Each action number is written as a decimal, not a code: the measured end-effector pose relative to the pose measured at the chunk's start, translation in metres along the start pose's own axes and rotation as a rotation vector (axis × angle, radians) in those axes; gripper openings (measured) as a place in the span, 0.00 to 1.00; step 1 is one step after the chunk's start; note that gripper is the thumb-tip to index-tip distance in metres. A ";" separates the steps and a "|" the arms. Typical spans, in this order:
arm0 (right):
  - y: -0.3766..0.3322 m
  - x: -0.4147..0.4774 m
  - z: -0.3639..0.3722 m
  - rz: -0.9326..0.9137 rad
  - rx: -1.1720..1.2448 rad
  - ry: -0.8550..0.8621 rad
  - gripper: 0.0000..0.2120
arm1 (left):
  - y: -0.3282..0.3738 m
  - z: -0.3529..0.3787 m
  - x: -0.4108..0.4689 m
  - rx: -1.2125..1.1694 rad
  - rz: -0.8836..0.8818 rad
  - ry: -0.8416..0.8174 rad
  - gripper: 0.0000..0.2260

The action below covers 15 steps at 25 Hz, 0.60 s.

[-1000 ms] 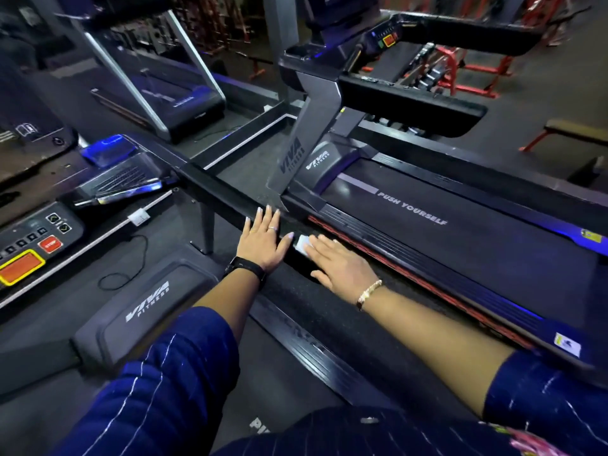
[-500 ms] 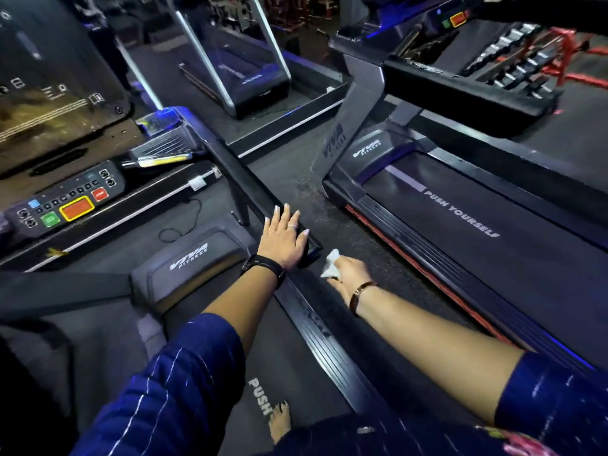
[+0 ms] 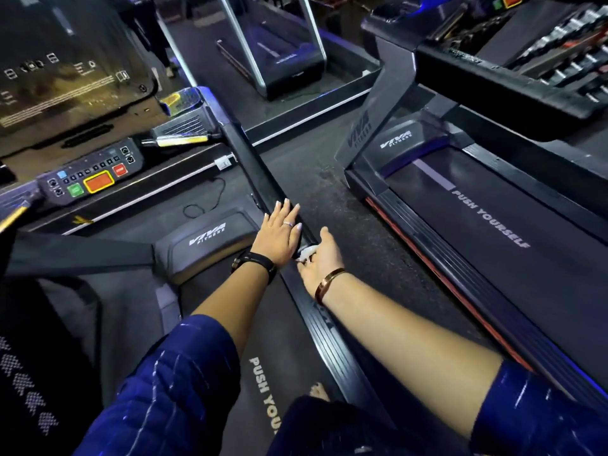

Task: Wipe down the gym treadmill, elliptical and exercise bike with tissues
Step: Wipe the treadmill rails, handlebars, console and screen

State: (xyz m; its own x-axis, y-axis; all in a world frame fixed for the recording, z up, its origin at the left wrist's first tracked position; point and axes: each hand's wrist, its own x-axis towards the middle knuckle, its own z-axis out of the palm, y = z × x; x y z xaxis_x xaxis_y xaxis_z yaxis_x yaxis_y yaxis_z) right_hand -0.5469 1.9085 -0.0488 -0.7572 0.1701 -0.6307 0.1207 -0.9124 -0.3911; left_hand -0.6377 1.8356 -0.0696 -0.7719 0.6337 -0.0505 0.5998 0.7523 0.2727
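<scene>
Both hands meet on the treadmill handrail (image 3: 260, 179). Our left hand (image 3: 279, 236) lies flat, fingers straight. Our right hand (image 3: 324, 260) apparently pinches the white tissue (image 3: 307, 251) against the rail's near end.

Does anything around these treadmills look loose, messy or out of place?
A thin black cable lies looped on the floor beside the motor cover of the near treadmill, and the floor looks dusty between it and the right treadmill. Nothing else stands out.

Right hand (image 3: 324, 258) moved tissue (image 3: 307, 251) against handrail (image 3: 250, 153), beside left hand (image 3: 279, 235).
</scene>
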 end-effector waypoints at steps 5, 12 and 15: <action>0.023 0.008 -0.029 -0.476 -0.806 -0.050 0.23 | -0.006 0.010 0.000 -0.150 0.028 0.103 0.22; -0.040 0.042 -0.028 -0.267 -1.042 -0.338 0.20 | -0.034 -0.002 0.050 -0.259 -0.097 0.114 0.23; -0.058 0.072 -0.009 -0.139 -1.090 -0.479 0.26 | -0.040 -0.002 0.064 -0.246 -0.103 0.118 0.23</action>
State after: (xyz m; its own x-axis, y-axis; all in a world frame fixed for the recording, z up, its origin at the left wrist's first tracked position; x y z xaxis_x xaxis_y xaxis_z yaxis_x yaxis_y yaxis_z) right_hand -0.6027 1.9768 -0.0775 -0.9408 -0.1246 -0.3151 0.3244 -0.0619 -0.9439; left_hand -0.7116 1.8462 -0.0821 -0.8542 0.5197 0.0180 0.4584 0.7362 0.4979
